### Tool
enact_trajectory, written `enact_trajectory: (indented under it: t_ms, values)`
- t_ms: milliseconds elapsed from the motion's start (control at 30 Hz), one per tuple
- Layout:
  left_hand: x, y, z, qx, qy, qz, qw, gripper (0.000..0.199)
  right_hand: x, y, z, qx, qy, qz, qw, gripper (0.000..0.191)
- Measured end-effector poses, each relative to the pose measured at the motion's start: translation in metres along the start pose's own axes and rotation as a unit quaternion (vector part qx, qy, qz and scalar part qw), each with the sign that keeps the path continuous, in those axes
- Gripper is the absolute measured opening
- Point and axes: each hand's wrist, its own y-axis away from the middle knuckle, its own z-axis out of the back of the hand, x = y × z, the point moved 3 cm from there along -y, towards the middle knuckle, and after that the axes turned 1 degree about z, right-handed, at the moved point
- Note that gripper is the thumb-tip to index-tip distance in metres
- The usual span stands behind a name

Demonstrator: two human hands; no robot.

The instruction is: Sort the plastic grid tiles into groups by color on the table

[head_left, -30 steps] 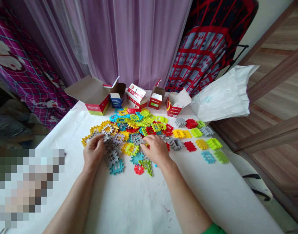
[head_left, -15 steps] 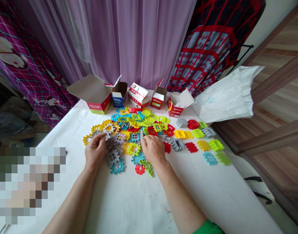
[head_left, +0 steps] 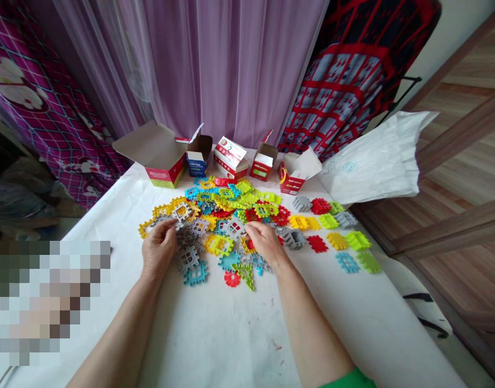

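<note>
A heap of plastic interlocking building pieces (head_left: 217,245) in several colours lies before me, many with window cut-outs. My right hand (head_left: 267,242) pinches a grey window-shaped building piece (head_left: 234,228) by its right edge, over the heap. At the heap's left side, my left hand (head_left: 160,243) is closed, thumb against fingers. Grey pieces lie right by its fingertips, and I cannot make out what it holds. A green triangular piece (head_left: 244,276) and a red round piece (head_left: 232,278) lie at the heap's near edge.
Small stacks of sorted pieces (head_left: 318,243) sit to the right. Along the back stand several open cardboard boxes (head_left: 164,177), and a white bag (head_left: 372,161) leans at the back right. White cloth (head_left: 215,334) covers the table. A blurred patch hides the left side.
My right hand has shifted right and turned the grey piece so its window face shows. Pieces formerly under that hand are uncovered. My left hand has hardly moved.
</note>
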Motion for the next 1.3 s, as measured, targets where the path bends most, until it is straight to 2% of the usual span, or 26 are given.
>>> enact_trajectory:
  t_ms: [133,233,333,467,600,700,967,1067,1133,1200,1300]
  values:
    - [0.0,0.0,0.0,0.006,-0.002,0.001,1.0,0.04,0.004,0.004,-0.001,0.027,0.11,-0.021,0.993,0.035]
    - [0.0,0.002,0.0,0.006,-0.004,0.001,1.0,0.04,0.005,0.008,0.002,0.061,0.269,-0.057,0.959,0.04]
    - [0.0,0.002,0.0,0.006,-0.006,0.003,1.0,0.04,0.008,0.011,0.006,0.047,0.362,-0.052,0.929,0.034]
    - [0.001,0.001,0.0,0.008,-0.008,0.005,1.0,0.042,0.015,0.017,-0.004,0.025,0.372,-0.011,0.928,0.019]
    - [0.0,0.001,0.0,0.009,-0.011,0.006,1.0,0.042,0.023,0.025,-0.029,0.003,0.39,0.024,0.92,0.032]
    - [-0.003,0.002,0.001,0.009,-0.013,0.008,1.0,0.042,0.027,0.027,-0.044,0.002,0.412,0.02,0.911,0.034]
    - [-0.006,0.001,0.003,0.005,-0.018,0.014,1.0,0.042,0.025,0.025,-0.044,0.0,0.414,0.018,0.91,0.025]
    - [-0.005,0.0,0.003,0.0,-0.025,0.009,1.0,0.041,0.027,0.023,-0.036,-0.018,0.384,0.033,0.923,0.026]
    - [-0.005,0.0,0.004,0.0,-0.033,0.009,0.999,0.04,0.028,0.023,-0.022,-0.04,0.351,0.041,0.934,0.028]
    - [-0.006,-0.001,0.005,0.004,-0.039,0.016,0.999,0.039,0.025,0.023,0.0,-0.071,0.313,0.036,0.946,0.029]
    - [-0.008,-0.001,0.006,0.013,-0.038,0.026,0.999,0.038,0.003,0.026,0.052,-0.143,0.274,0.016,0.951,0.03]
